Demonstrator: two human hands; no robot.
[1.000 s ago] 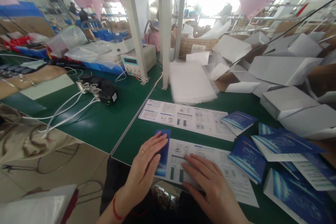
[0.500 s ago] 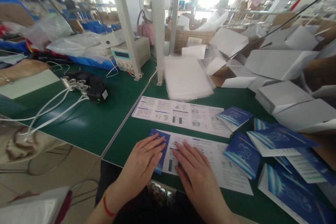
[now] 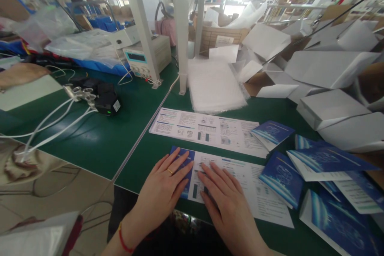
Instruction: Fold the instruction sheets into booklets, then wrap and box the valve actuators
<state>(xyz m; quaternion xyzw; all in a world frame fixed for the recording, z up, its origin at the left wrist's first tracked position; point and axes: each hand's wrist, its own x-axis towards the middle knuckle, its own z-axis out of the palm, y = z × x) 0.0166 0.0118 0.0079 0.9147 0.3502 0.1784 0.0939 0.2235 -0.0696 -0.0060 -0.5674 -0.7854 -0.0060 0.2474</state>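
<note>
A long printed leaflet lies on the green table at its front edge, its left end folded over to show a blue cover panel. My left hand rests flat on that blue panel, fingers stretched out, a ring on one finger. Flat on the printed white part lies my right hand, its fingers extended. Behind them is a second unfolded leaflet. Several folded blue leaflets are scattered to the right, some overlapping one another.
White open boxes crowd the right side. Clear plastic bags lie stacked behind the leaflets. At left are black devices with white cables, a bench power supply and another person's arm. Metal posts rise from the table.
My left hand has shifted slightly right over the blue panel, its fingers now closer to the panel's right edge. My right hand stays nearly in place. The camera view has moved slightly.
</note>
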